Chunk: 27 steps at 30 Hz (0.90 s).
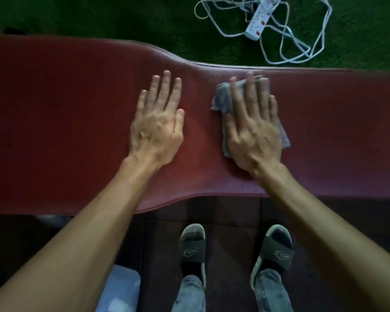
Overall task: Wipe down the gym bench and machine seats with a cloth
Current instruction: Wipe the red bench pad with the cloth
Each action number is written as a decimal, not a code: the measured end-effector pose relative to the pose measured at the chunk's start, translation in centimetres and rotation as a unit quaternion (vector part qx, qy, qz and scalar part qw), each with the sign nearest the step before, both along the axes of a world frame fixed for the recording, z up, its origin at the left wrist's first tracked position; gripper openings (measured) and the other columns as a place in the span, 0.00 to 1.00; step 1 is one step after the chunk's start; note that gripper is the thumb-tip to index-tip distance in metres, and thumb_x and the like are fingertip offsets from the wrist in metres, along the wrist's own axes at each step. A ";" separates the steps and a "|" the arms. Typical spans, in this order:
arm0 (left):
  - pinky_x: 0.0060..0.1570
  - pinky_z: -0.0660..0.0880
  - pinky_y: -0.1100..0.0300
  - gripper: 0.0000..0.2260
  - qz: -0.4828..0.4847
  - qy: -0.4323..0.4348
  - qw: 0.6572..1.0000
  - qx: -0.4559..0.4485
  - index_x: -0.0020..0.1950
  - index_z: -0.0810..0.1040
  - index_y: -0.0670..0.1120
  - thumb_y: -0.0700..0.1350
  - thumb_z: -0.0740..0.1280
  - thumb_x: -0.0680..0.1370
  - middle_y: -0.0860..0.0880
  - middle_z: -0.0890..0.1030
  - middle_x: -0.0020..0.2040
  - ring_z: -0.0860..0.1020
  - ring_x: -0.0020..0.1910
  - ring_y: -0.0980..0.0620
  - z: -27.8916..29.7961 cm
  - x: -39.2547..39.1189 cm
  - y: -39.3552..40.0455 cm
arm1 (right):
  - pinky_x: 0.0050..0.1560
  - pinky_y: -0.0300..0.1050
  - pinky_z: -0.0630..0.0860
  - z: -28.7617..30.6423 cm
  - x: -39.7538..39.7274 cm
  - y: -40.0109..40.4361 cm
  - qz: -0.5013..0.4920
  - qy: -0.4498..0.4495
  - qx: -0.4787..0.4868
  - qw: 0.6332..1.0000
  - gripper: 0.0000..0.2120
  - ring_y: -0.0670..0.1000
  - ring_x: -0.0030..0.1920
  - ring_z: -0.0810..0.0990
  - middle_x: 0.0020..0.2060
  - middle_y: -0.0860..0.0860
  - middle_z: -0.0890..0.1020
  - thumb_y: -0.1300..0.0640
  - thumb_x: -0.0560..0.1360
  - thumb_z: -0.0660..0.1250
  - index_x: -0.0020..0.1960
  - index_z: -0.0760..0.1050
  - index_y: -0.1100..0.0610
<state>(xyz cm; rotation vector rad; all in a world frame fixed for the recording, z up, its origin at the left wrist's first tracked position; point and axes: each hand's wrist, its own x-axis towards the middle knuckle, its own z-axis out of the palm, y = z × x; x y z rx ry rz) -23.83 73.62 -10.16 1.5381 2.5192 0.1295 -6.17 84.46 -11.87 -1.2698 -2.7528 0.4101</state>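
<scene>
A dark red padded gym bench point(65, 122) runs across the view from left to right, wider on the left and narrower on the right. My left hand point(158, 122) lies flat on the bench near its middle, fingers straight and spread, holding nothing. To its right, my right hand point(252, 124) presses flat on a grey cloth point(222, 97) that lies on the bench pad. The cloth shows beyond my fingers on the left and at the right side of my palm. My right fingertips look slightly blurred.
Beyond the bench lies green turf point(99, 16) with a white power strip point(260, 19) and tangled white cables point(302, 46). On the near side are dark floor tiles point(230, 221), my feet in grey slides point(193, 244), and a pale blue object point(119, 289) at lower left.
</scene>
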 end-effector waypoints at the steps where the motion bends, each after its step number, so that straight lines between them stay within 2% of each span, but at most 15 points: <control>1: 0.81 0.41 0.49 0.29 0.003 0.012 1.000 -0.002 0.85 0.48 0.48 0.53 0.49 0.84 0.46 0.46 0.86 0.44 0.84 0.48 0.1 -0.8 -1.3 | 0.81 0.57 0.48 0.1 0.3 -1.8 0.049 0.003 -0.007 0.999 0.29 0.56 0.83 0.44 0.83 0.54 0.48 0.46 0.84 0.49 0.83 0.48 0.49; 3: 0.81 0.40 0.48 0.30 0.010 0.021 1.000 0.003 0.85 0.48 0.49 0.55 0.49 0.84 0.46 0.46 0.86 0.44 0.84 0.47 0.2 -1.3 -2.8 | 0.81 0.56 0.48 0.2 3.7 -4.3 0.146 -0.006 -0.008 0.989 0.28 0.54 0.83 0.44 0.83 0.53 0.47 0.46 0.85 0.49 0.83 0.48 0.50; 5: 0.82 0.41 0.48 0.30 0.010 0.020 1.000 0.011 0.85 0.47 0.49 0.55 0.49 0.84 0.46 0.46 0.86 0.43 0.84 0.47 -0.1 -1.1 -2.9 | 0.81 0.57 0.51 0.1 8.5 -4.7 0.154 -0.036 0.000 0.987 0.29 0.54 0.83 0.46 0.83 0.53 0.49 0.46 0.84 0.49 0.83 0.49 0.50; 6: 0.82 0.42 0.47 0.30 0.015 0.027 0.999 0.016 0.85 0.47 0.49 0.55 0.49 0.84 0.46 0.46 0.86 0.44 0.84 0.47 -0.2 -0.9 -2.8 | 0.81 0.58 0.51 0.0 10.1 -4.1 0.115 -0.043 -0.001 0.992 0.29 0.54 0.83 0.47 0.83 0.52 0.50 0.45 0.84 0.48 0.83 0.49 0.50; 8: 0.83 0.44 0.46 0.30 0.025 0.045 0.998 0.019 0.85 0.47 0.49 0.55 0.48 0.85 0.46 0.46 0.86 0.45 0.85 0.46 -0.4 -0.7 -2.5 | 0.81 0.58 0.48 -0.4 9.9 -2.7 -0.033 -0.053 -0.017 0.998 0.30 0.53 0.83 0.44 0.83 0.51 0.47 0.45 0.83 0.47 0.83 0.47 0.48; 10: 0.83 0.45 0.45 0.29 0.025 0.055 0.998 0.017 0.85 0.46 0.49 0.55 0.48 0.85 0.46 0.46 0.86 0.45 0.85 0.46 -0.8 -0.6 -2.6 | 0.81 0.59 0.45 -0.4 5.7 -1.6 -0.179 -0.037 -0.025 0.983 0.31 0.54 0.83 0.41 0.83 0.50 0.45 0.44 0.82 0.46 0.83 0.45 0.48; 11: 0.83 0.45 0.45 0.29 0.023 0.056 0.998 0.018 0.85 0.46 0.49 0.55 0.48 0.85 0.46 0.46 0.86 0.45 0.85 0.47 -0.9 -0.5 -2.5 | 0.81 0.60 0.44 -0.3 3.0 -1.3 -0.209 -0.026 -0.022 0.977 0.31 0.55 0.83 0.42 0.83 0.51 0.45 0.43 0.82 0.45 0.83 0.45 0.50; 13: 0.83 0.44 0.46 0.29 0.024 0.054 0.998 0.027 0.85 0.47 0.49 0.54 0.48 0.85 0.47 0.47 0.86 0.45 0.85 0.47 -0.8 -0.5 -2.4 | 0.81 0.58 0.44 -0.1 -1.1 -1.6 -0.150 -0.007 -0.017 0.989 0.32 0.54 0.83 0.43 0.83 0.52 0.47 0.43 0.82 0.46 0.83 0.46 0.53; 15: 0.82 0.45 0.45 0.29 0.019 0.052 0.998 0.030 0.85 0.50 0.49 0.54 0.49 0.84 0.46 0.49 0.86 0.47 0.85 0.46 -0.5 -0.6 -2.3 | 0.82 0.54 0.44 0.3 -1.5 -3.1 0.007 -0.001 -0.009 1.000 0.31 0.52 0.83 0.44 0.83 0.52 0.48 0.44 0.83 0.48 0.83 0.47 0.54; 17: 0.82 0.46 0.45 0.29 0.021 0.043 0.998 0.028 0.85 0.51 0.48 0.53 0.50 0.84 0.45 0.50 0.85 0.48 0.84 0.45 -0.1 -0.4 -2.2 | 0.81 0.54 0.47 0.6 2.3 -4.4 0.128 -0.018 -0.004 0.992 0.30 0.51 0.83 0.45 0.83 0.51 0.48 0.44 0.85 0.47 0.83 0.48 0.53; 19: 0.82 0.47 0.44 0.30 0.055 0.028 0.998 0.034 0.84 0.53 0.45 0.52 0.52 0.83 0.42 0.52 0.85 0.49 0.84 0.42 0.3 0.6 -1.7 | 0.81 0.54 0.49 -0.3 8.5 -4.3 0.132 -0.040 0.000 0.991 0.29 0.50 0.83 0.46 0.83 0.51 0.49 0.42 0.85 0.45 0.83 0.49 0.53; 21: 0.82 0.48 0.44 0.31 0.072 0.009 0.996 0.052 0.83 0.56 0.39 0.51 0.54 0.82 0.38 0.51 0.84 0.50 0.84 0.39 0.5 3.0 0.1 | 0.81 0.53 0.48 -1.4 14.2 -1.6 0.001 -0.032 -0.007 0.999 0.30 0.47 0.82 0.44 0.82 0.50 0.50 0.40 0.84 0.43 0.82 0.48 0.52; 22: 0.82 0.48 0.45 0.32 0.049 0.001 0.997 0.059 0.82 0.57 0.37 0.51 0.54 0.81 0.36 0.51 0.84 0.50 0.84 0.39 0.4 4.8 1.7 | 0.80 0.54 0.48 -2.0 16.4 0.6 -0.085 -0.029 -0.013 0.996 0.31 0.47 0.82 0.43 0.82 0.50 0.49 0.40 0.84 0.43 0.82 0.46 0.53; 25: 0.81 0.48 0.45 0.33 -0.050 -0.013 0.995 0.081 0.82 0.59 0.38 0.52 0.55 0.80 0.37 0.51 0.84 0.50 0.84 0.40 -0.7 10.5 7.1 | 0.80 0.61 0.48 -2.9 18.3 8.7 -0.324 -0.003 -0.047 0.945 0.34 0.54 0.82 0.44 0.83 0.55 0.47 0.41 0.81 0.44 0.83 0.46 0.57; 27: 0.82 0.46 0.45 0.34 -0.048 -0.013 0.996 0.072 0.83 0.55 0.40 0.53 0.54 0.80 0.39 0.50 0.85 0.48 0.84 0.43 -1.8 13.0 9.8 | 0.80 0.60 0.47 -2.9 16.6 12.5 -0.397 0.005 -0.052 0.916 0.35 0.56 0.83 0.45 0.83 0.56 0.48 0.42 0.80 0.43 0.83 0.47 0.58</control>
